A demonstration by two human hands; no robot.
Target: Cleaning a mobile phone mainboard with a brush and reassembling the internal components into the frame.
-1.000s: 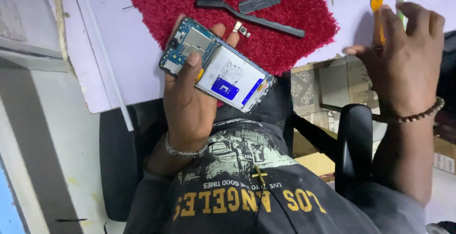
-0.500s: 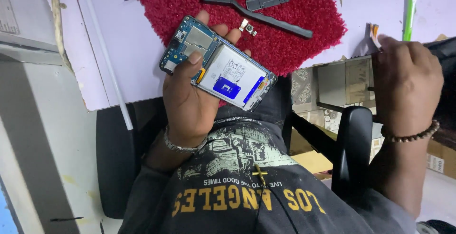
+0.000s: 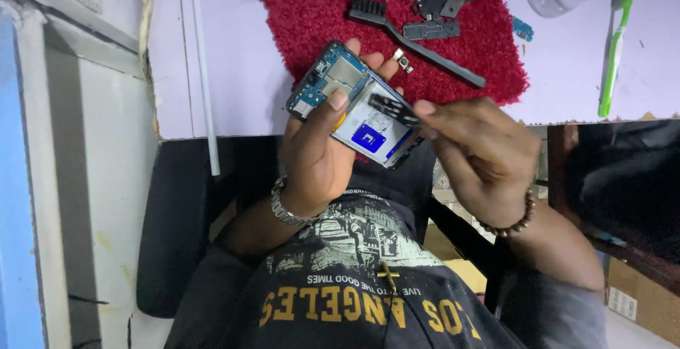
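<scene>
Right hand moved onto one opened phone.

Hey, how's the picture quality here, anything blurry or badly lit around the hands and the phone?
Head view: the right hand is motion-smeared, and the dark part at its fingertips is too soft to identify; the left hand and the opened phone read sharper; light is even over the red mat, no strong glare; the area under the desk edge falls into deep shadow.

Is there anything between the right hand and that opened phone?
Nothing visible. The right hand already reaches the opened phone, its fingers pinching a small dark part over it, while the left hand holds the phone.
</scene>
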